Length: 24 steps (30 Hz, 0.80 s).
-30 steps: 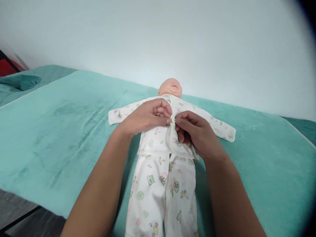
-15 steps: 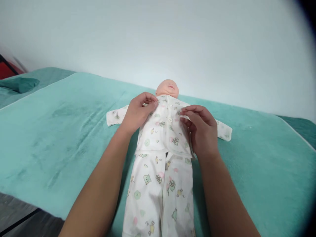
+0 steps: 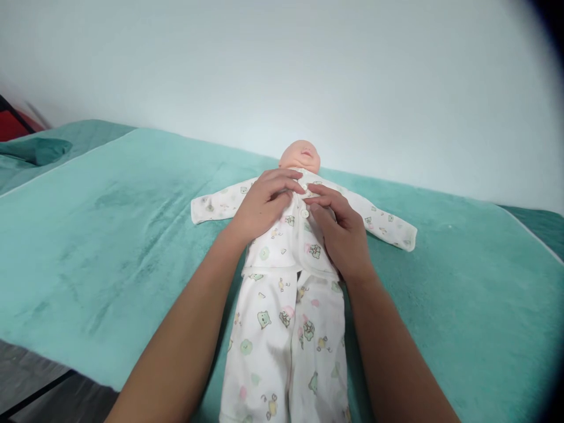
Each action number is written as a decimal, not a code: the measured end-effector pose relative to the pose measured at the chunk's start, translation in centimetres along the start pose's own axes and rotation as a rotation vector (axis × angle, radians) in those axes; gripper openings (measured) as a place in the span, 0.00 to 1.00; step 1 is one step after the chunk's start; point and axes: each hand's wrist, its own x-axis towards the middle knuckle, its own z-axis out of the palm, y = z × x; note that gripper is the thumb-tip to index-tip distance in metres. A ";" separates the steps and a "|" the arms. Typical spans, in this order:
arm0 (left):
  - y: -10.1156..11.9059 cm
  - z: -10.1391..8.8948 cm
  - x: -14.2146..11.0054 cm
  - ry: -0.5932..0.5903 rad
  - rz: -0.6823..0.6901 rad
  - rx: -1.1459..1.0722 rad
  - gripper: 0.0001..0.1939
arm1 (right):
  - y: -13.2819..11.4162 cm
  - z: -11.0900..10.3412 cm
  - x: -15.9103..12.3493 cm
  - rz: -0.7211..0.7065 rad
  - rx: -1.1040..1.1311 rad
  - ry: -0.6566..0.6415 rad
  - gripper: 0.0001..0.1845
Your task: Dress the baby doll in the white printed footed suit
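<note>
A baby doll (image 3: pixel 301 154) lies on its back with its arms stretched out sideways. It wears a white top (image 3: pixel 273 249) with small animal prints and white buttons (image 3: pixel 305 214) down the front, plus matching trousers (image 3: pixel 264 358). On the left of the chest, my left hand (image 3: pixel 267 202) rests with fingers stretched toward the upper button line. Opposite it, my right hand (image 3: pixel 339 226) lies on the other side of the front, its fingers extended and slightly apart beside the buttons. Neither hand visibly grips the cloth.
A green cloth (image 3: pixel 101 235) covers the table beneath the doll, with a few creases on the left. Behind stands a plain white wall (image 3: pixel 282 70). Something red (image 3: pixel 13 125) shows at the far left edge, and grey floor (image 3: pixel 39 376) at the lower left.
Both hands have moved inward toward the middle of the top, close to the buttons. My fingers have straightened onto the cloth. More of both sleeves now shows.
</note>
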 end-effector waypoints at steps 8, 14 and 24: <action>0.2 -0.3 -0.1 -0.052 -0.011 -0.135 0.17 | -0.7 -0.3 -0.1 0.054 0.056 -0.022 0.16; 0.0 -0.4 0.0 -0.085 -0.027 -0.268 0.16 | -0.6 -0.3 -0.1 0.074 0.076 -0.008 0.19; 0.4 -0.8 -0.2 -0.030 -0.093 -0.325 0.13 | 0.0 -0.3 0.0 0.023 -0.030 -0.062 0.09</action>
